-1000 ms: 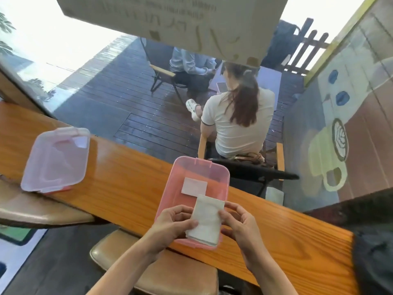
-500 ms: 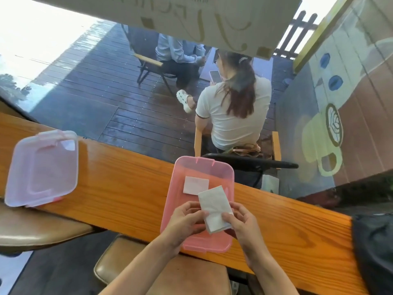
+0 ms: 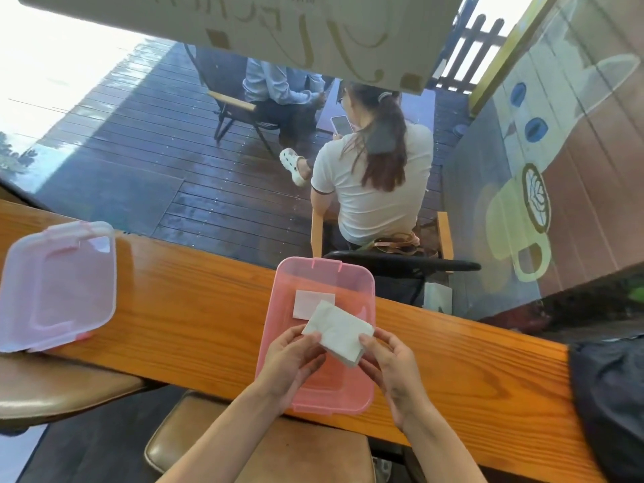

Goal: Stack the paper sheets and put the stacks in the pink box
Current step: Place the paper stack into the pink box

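A stack of white paper sheets (image 3: pixel 337 332) is tilted above the open pink box (image 3: pixel 322 273) on the wooden counter. My left hand (image 3: pixel 291 360) pinches the stack's left edge, and my right hand (image 3: pixel 392 366) grips its right corner. A small white sheet (image 3: pixel 308 301) lies flat on the box's floor, partly covered by the held stack.
The box's clear lid (image 3: pixel 57 285) lies on the wooden counter (image 3: pixel 195 308) at the far left. A dark bag (image 3: pixel 610 395) sits at the counter's right end. Padded stools (image 3: pixel 278 451) stand below. Beyond the glass a person (image 3: pixel 369 190) sits facing away.
The stack has been turned from upright to slanting across the box and sits lower inside it. Both hands keep hold. My view has tipped upward slightly.
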